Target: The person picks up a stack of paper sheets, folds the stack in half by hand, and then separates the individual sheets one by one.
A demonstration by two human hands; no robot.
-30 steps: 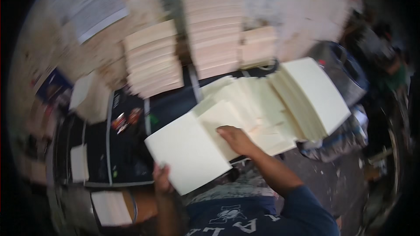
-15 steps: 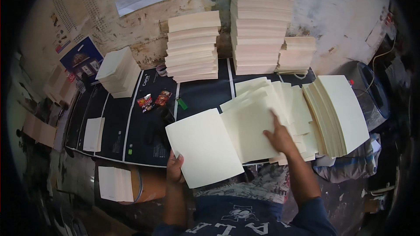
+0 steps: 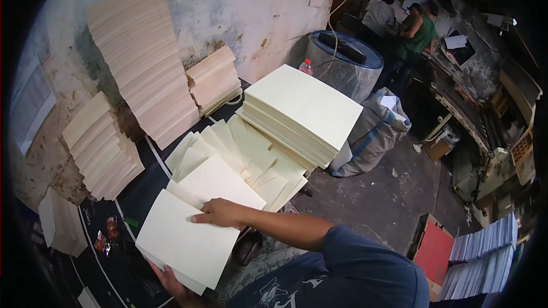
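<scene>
I note bare dark table [image 3: 140, 191] betw. the fanned sheets [image 3: 240, 154] and the tall stacks [image 3: 142, 63] at the wall: narrow hand lane. Right side blocked by thick cream stack [image 3: 302, 111]. Floor [image 3: 377, 194] beyond table open, sack [image 3: 374, 131] nearby.

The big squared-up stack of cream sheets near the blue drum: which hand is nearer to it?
Right. The right hand rests on the sheet bundle, below-left of the stack; the left hand grips the bundle's bottom edge, farther away.

I see my right hand [image 3: 220, 214] lying flat, palm down, fingers stretched leftward, forearm bare. My left hand [image 3: 171, 283] sits lower, fingers seemingly curled upward, mostly hidden.
</scene>
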